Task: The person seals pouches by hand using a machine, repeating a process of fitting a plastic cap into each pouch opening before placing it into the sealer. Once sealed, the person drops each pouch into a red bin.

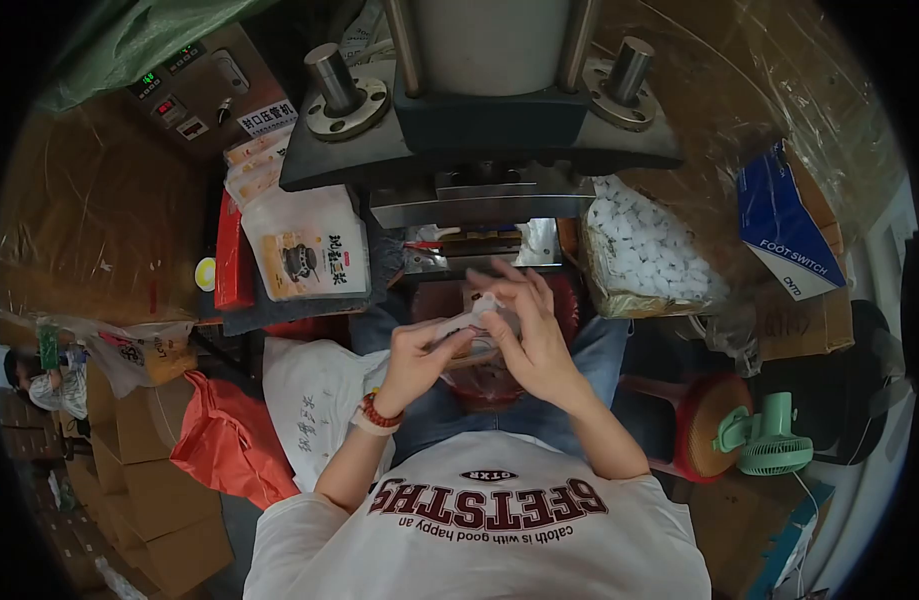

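Both hands, left hand (411, 352) and right hand (524, 335), close their grip on a clear pouch (466, 322) (contents indistinct) above the lap, beside a foil-lined box (619, 290) full of white pieces (647, 245).

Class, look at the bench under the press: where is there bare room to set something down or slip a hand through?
Little is bare. A narrow gap lies under the press plate, between the stacked printed pouches and the box of white pieces. The left hand and right hand crowd the front, sharing a clear pouch.
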Tool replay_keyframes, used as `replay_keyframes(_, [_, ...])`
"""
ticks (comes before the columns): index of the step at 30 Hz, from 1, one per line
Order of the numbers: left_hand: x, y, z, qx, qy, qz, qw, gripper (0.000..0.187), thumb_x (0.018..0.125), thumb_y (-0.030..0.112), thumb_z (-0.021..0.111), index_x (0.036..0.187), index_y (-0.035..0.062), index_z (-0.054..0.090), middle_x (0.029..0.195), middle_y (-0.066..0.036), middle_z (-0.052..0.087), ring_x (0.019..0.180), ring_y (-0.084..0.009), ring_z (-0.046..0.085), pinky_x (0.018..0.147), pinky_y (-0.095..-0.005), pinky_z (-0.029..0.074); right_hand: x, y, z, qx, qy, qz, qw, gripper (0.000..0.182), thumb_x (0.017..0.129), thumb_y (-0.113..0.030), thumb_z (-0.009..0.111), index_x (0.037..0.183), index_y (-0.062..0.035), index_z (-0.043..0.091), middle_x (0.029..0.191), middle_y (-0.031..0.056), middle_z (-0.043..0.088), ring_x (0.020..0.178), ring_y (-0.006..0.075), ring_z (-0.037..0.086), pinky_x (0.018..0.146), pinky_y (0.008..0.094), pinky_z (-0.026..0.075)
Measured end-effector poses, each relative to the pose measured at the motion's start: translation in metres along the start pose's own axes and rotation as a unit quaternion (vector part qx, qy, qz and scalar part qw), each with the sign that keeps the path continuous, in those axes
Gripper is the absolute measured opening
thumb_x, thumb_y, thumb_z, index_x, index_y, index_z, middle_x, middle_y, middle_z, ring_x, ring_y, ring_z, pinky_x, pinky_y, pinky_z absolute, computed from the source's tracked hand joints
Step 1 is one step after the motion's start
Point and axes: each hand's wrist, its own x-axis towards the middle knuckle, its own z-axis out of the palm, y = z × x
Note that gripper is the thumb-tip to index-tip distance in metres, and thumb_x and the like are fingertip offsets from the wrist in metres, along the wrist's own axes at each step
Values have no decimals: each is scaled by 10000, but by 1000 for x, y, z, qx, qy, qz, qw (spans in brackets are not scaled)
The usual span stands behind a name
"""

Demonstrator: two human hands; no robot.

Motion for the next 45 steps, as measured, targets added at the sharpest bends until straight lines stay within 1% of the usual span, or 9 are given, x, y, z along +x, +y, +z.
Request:
replay_keyframes(3, [15, -26, 26, -232, 16, -149, 961, 191, 892, 155, 668, 952, -24, 699, 842, -60, 705, 718, -101, 655, 626, -232, 512, -4, 15, -17, -112, 117, 93, 982, 546, 893, -227, 625, 1339, 2, 409, 1170, 184, 575, 1121, 356, 529, 1005, 391, 364])
replay_keyframes(7, [54, -5, 19, -350, 28, -239, 905, 246, 897, 179, 666, 962, -59, 660, 884, -87, 696, 740, -113, 661, 643, -239, 531, 7, 9, -83, -270, 224, 177, 920, 331, 882, -152, 615, 1169, 4, 566, 1115, 188, 594, 1010, 341, 579, 834, 374, 485])
replay_keyframes(14, [70, -7, 13, -397, -1, -254, 882, 311, 875, 215, 695, 995, -64, 627, 970, -121, 682, 812, -135, 665, 712, -259, 536, -8, 93, -85, -492, 83, 248, 830, 238, 828, -100, 619, 1043, 0, 630, 960, 168, 637, 966, 372, 573, 800, 438, 481])
replay_keyframes(18, [57, -17, -29, -42, 80, -114, 989, 521, 814, 320, 742, 1182, -2, 563, 1069, -103, 668, 974, -202, 638, 862, -339, 492, -4, 89, -95, -440, 78, 210, 869, 235, 785, -85, 634, 1004, 0, 628, 953, 168, 617, 945, 348, 554, 822, 422, 463])
replay_keyframes(21, [30, 7, -70, 542, 258, 92, 794, 604, 771, 317, 759, 1271, 72, 526, 1194, -79, 627, 1144, -275, 563, 1002, -420, 387, -8, 94, -101, -413, 77, 190, 887, 227, 797, -98, 634, 1002, 0, 628, 953, 171, 612, 936, 352, 543, 834, 424, 445])
replay_keyframes(24, [-12, -40, -101, 625, 135, 26, 768, 572, 744, 185, 737, 1276, 104, 544, 1301, -58, 570, 1242, -288, 490, 1049, -458, 312, -6, 96, -101, -434, 89, 177, 879, 223, 830, -107, 628, 1025, 0, 618, 951, 180, 611, 917, 361, 545, 826, 421, 445])
replay_keyframes(29, [-30, -18, -93, 361, 129, 38, 923, 452, 667, -59, 556, 1070, 102, 682, 1097, -69, 678, 1084, -250, 614, 933, -406, 446, 8, 59, -94, -319, 242, 134, 907, 181, 898, -88, 594, 1057, -1, 585, 954, 156, 632, 876, 292, 611, 776, 357, 481])
replay_keyframes(33, [-21, 15, -54, 264, 171, 108, 943, 411, 654, -74, 523, 998, 69, 697, 1034, -87, 694, 1001, -257, 649, 850, -365, 505, 0, -15, -33, 258, 72, 139, 954, 146, 914, -38, 590, 1055, -5, 572, 954, 67, 637, 864, 93, 604, 748, 220, 470])
replay_keyframes(45, [-2, 27, -17, 199, 49, 132, 970, 262, 756, -9, 637, 1010, 32, 688, 924, -74, 706, 747, -196, 679, 612, -277, 515, 17, -19, -31, -289, -128, -89, 945, 400, 760, -174, 714, 1135, -71, 617, 997, 83, 601, 869, 271, 567, 761, 343, 461])
